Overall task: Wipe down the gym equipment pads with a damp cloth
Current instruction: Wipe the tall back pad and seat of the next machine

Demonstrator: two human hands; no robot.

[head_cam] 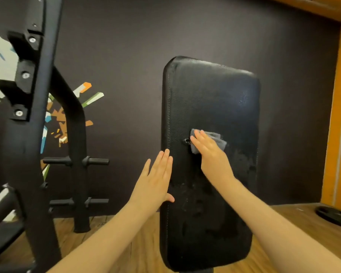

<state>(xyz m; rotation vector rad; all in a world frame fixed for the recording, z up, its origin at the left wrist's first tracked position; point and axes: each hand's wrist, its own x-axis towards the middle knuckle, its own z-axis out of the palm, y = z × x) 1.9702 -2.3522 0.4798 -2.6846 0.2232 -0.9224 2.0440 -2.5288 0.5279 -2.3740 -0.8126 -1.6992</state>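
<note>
Pad [211, 107], black grained leather, rounded, upright at frame centre. Left hand [156, 180], fingers straight and together, braces its left edge. Right hand [209, 152] presses a crumpled grey cloth [217, 139] flat mid-pad. Black steel rack [35, 115] stands left, beyond.

pad: I see one long black padded bench back [211, 107], leather-grain with pale stitching down its left edge, standing upright and tilted slightly right
pad surface: dull smeared patches show on the lower half and right side; a small dark hole or fitting sits left of centre
cloth: a small grey rag [217, 139], crumpled, lying flat against the pad's face near mid-height, partly covered by my right hand [209, 152]
</note>
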